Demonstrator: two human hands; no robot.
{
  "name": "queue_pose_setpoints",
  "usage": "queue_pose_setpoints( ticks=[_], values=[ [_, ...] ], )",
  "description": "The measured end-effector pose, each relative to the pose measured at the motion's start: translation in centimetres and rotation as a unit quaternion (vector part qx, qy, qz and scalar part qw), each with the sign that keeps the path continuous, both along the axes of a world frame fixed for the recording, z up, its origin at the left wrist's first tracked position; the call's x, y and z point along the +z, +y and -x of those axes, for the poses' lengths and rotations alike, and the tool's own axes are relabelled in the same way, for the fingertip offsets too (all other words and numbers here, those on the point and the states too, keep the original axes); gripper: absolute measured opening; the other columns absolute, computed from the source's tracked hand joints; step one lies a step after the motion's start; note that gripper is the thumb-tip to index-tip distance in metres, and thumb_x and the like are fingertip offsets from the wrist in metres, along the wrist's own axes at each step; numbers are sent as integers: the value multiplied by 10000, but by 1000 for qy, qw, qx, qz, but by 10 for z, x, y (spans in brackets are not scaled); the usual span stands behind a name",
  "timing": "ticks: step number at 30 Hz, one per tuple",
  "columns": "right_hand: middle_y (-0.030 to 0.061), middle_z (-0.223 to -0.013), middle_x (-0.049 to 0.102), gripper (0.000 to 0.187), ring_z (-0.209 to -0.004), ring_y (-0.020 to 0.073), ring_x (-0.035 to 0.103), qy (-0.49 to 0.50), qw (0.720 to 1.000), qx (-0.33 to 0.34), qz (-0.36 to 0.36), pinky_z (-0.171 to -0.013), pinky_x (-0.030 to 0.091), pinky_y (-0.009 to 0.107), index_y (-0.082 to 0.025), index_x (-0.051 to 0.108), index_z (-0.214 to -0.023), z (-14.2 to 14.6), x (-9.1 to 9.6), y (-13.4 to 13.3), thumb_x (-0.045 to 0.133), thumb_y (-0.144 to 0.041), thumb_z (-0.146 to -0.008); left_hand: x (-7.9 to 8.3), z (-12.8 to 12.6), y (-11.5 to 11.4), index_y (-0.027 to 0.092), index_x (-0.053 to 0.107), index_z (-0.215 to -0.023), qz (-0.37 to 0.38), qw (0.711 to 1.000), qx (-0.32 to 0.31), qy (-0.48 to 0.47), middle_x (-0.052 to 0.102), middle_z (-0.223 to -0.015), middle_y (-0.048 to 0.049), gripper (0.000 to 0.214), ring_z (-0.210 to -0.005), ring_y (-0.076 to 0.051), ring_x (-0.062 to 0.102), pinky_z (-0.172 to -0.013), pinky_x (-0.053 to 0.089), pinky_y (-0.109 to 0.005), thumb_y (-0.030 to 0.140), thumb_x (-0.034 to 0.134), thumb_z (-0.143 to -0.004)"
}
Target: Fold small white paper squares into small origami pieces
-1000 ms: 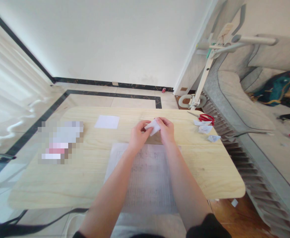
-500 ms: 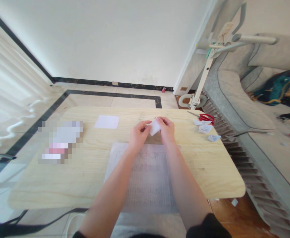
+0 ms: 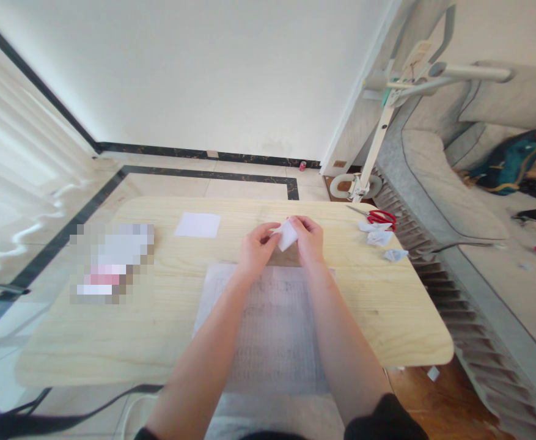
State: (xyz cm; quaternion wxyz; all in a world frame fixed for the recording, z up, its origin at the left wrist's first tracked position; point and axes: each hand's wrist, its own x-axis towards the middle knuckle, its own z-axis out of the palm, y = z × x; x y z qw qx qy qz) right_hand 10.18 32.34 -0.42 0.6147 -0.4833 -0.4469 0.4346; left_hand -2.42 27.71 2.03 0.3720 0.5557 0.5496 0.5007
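A small folded piece of white paper point(image 3: 288, 236) is held between both hands over the middle of the table. My left hand point(image 3: 257, 247) pinches its left corner, the fingers closed. My right hand point(image 3: 310, 239) grips its upper right edge, thumb and fingers closed on it. Under my forearms lies a large printed sheet point(image 3: 277, 330), its print too blurred to read. Left of my hands, a flat white sheet of paper point(image 3: 198, 225) rests on the table.
On the pale wooden table point(image 3: 171, 330), red-handled scissors point(image 3: 381, 219) and several folded paper pieces point(image 3: 379, 238) lie at the far right. A pixelated item point(image 3: 121, 250) is at the left. Beyond are a grey sofa point(image 3: 433, 165) and a white metal frame point(image 3: 378, 140).
Both hands keep their hold on the folded paper, which has shifted very slightly to the right. Everything else stays where it was.
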Motion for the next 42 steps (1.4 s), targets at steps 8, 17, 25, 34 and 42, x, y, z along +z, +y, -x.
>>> queue_pose_setpoints(
  ticks=[8, 17, 25, 34, 42],
  values=[
    [22, -735, 697, 203, -720, 192, 610, -3, 1000, -8, 3, -684, 468, 318, -193, 705, -720, 0, 0, 1, 686, -393, -691, -1, 0, 0, 174, 681, -1014, 14, 1000, -3, -8, 731, -790, -47, 234, -679, -165, 642, -604, 473, -269, 237, 612, -800],
    [19, -731, 695, 188, -707, 182, 608, 7, 1000, -8, -2, -685, 464, 312, -189, 709, -719, 0, -1, 0, 693, -375, -689, 0, 0, 0, 160, 680, -1025, 21, 1000, -3, -4, 733, -787, -50, 256, -673, -160, 634, -614, 473, -268, 244, 615, -793],
    [12, -716, 692, 167, -707, 177, 609, 6, 1000, -9, -6, -686, 463, 305, -193, 714, -708, 0, -2, 1, 704, -358, -680, 0, 0, 0, 163, 690, -1058, 15, 1000, -16, 0, 730, -866, -55, 287, -744, -162, 633, -666, 484, -274, 236, 602, -795],
    [15, -712, 687, 171, -685, 173, 600, 9, 1000, -13, 12, -664, 458, 300, -187, 712, -710, 0, 0, 1, 714, -353, -672, -2, 0, 0, 154, 704, -1049, 9, 1000, -16, -10, 721, -816, -57, 299, -716, -161, 623, -649, 480, -275, 250, 621, -778],
    [16, -735, 691, 223, -693, 174, 605, 30, 999, 15, 17, -649, 464, 294, -194, 720, -765, 2, -1, 0, 723, -394, -665, 0, 1, 1, 150, 710, -1039, 22, 998, 7, -59, 742, -864, -69, 304, -759, -177, 654, -675, 505, -281, 256, 628, -766]
  ],
)
